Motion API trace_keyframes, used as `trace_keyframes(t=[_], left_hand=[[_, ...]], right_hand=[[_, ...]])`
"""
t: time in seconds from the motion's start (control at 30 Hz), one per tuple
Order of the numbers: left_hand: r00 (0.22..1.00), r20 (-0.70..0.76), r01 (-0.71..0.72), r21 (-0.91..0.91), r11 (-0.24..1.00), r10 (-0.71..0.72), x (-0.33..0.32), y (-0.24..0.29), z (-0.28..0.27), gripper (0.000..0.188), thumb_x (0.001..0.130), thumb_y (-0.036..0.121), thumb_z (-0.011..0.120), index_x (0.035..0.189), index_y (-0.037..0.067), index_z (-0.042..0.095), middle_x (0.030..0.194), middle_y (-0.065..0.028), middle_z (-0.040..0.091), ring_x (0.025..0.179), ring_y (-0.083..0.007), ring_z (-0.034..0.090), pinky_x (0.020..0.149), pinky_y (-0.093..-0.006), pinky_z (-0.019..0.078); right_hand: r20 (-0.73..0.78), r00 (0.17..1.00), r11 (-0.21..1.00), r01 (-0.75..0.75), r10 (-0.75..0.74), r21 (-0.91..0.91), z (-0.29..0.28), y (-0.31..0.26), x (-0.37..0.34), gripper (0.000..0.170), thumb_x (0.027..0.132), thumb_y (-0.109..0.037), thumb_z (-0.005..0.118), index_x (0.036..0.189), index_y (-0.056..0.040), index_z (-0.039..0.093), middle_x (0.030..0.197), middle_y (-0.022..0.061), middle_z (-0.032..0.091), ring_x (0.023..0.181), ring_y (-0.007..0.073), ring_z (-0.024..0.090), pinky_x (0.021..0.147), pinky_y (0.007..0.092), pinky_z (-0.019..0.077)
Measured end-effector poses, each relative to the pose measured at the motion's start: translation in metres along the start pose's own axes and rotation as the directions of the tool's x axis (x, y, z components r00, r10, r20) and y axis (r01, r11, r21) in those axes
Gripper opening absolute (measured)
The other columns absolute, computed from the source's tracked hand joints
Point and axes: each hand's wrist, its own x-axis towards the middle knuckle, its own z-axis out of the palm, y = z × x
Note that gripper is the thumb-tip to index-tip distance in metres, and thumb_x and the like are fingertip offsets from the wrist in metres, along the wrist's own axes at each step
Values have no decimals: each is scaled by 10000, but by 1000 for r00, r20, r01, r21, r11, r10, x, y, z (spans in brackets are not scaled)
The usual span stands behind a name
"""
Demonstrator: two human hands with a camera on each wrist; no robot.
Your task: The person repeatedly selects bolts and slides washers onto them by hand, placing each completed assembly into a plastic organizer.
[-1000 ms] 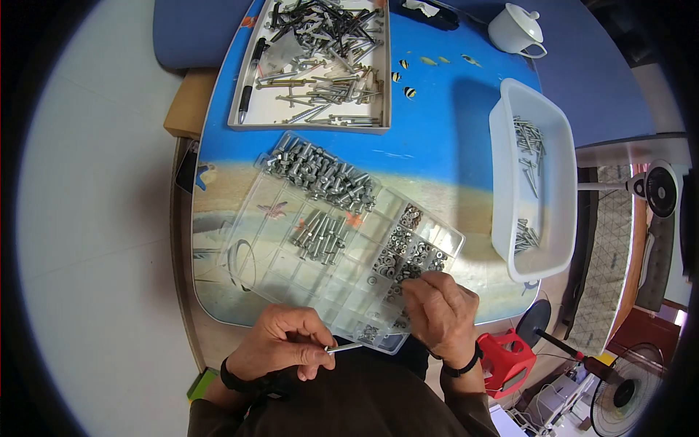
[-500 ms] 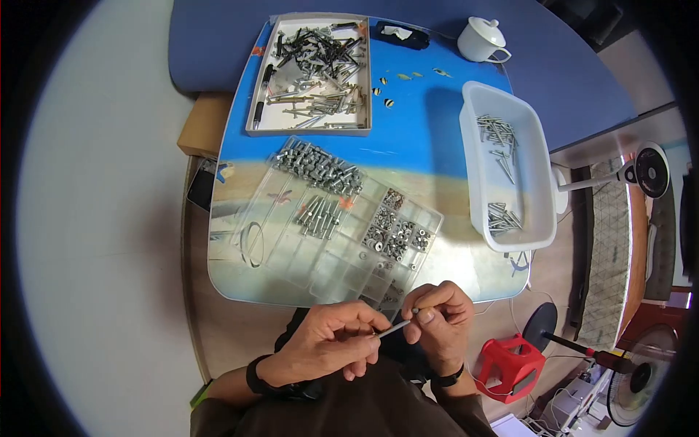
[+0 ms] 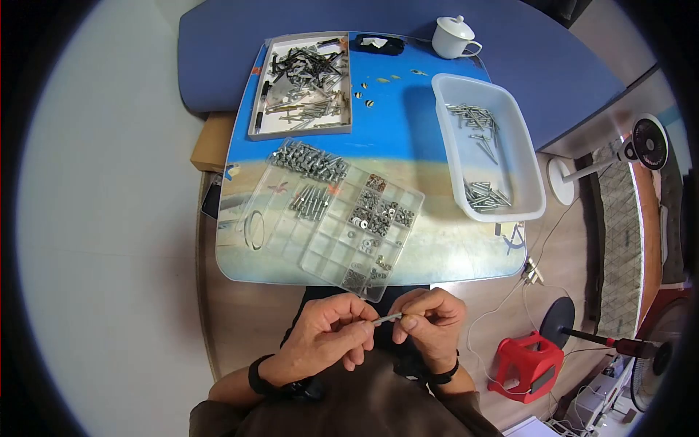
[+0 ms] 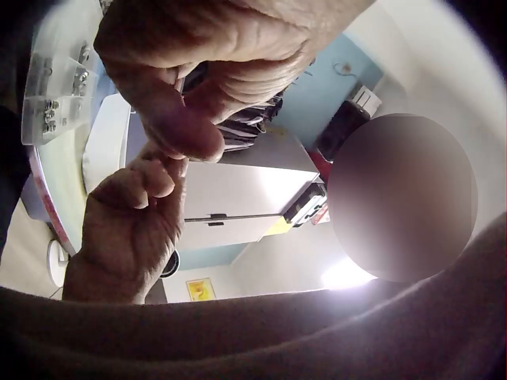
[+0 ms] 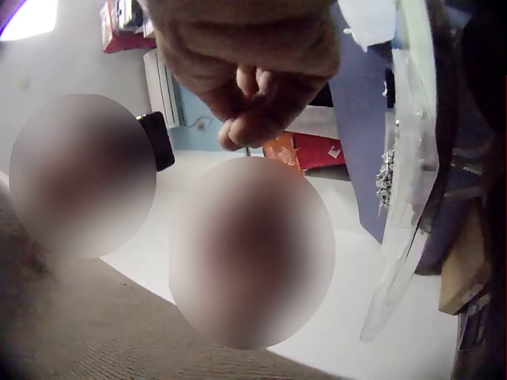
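Note:
My left hand (image 3: 331,328) pinches a thin silvery bolt (image 3: 386,319) between thumb and fingers in front of my body, below the table's near edge. At the bolt's far end my right hand (image 3: 435,325) pinches a small nut, mostly hidden by the fingertips. Both hands nearly meet in the left wrist view, where the left hand (image 4: 214,71) covers the bolt. Just beyond them, a clear compartment box (image 3: 325,255) holds nuts and washers (image 3: 378,211). Beside it on the clear plastic lie a heap of short bolts (image 3: 309,160) and a smaller group of longer bolts (image 3: 312,202).
A white plastic bin (image 3: 539,193) with screws stands at the right. At the back left is a shallow box (image 3: 348,120) of mixed screws and pens. A lidded white mug (image 3: 453,38) and black pouch (image 3: 380,45) sit behind. A red stool (image 3: 526,364) stands on the floor.
My right hand has left the nut compartments and come to the bolt's end with a nut. The left hand has moved right with the bolt. The head view has shifted, showing the table farther up.

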Motion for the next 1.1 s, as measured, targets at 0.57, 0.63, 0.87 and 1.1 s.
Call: trace_keyframes(t=[0.57,0.63,0.87,1.1], left_hand=[[991,-118,70,23,997,-67,14,4,8,114,947,90,646,1004,-10,640,739,-48,646,537,-56,583,453,-194,477],[990,-130,60,21,998,-56,16,4,8,111,946,89,647,999,-9,640,737,-48,646,535,-56,583,451,-193,474],[980,-189,-29,176,984,63,18,1,9,62,949,37,598,961,-20,621,696,-61,645,500,-57,571,433,-200,455],[976,-155,-110,252,962,152,18,0,5,42,939,13,594,951,-15,622,670,-49,632,490,-40,547,430,-197,429]], right_hand=[[-34,985,979,166,-171,-118,-15,11,10,52,870,38,703,900,64,669,872,210,716,636,158,682,666,285,581],[-40,986,978,155,-162,-141,-15,11,11,51,868,41,701,907,65,678,878,204,720,639,156,684,655,278,578],[3,994,955,106,-109,-278,-19,11,18,91,863,48,695,951,66,705,922,185,731,649,143,692,592,248,551],[130,986,957,132,-101,-260,-30,15,28,92,888,-46,711,928,36,699,869,141,721,640,149,690,580,252,537]])
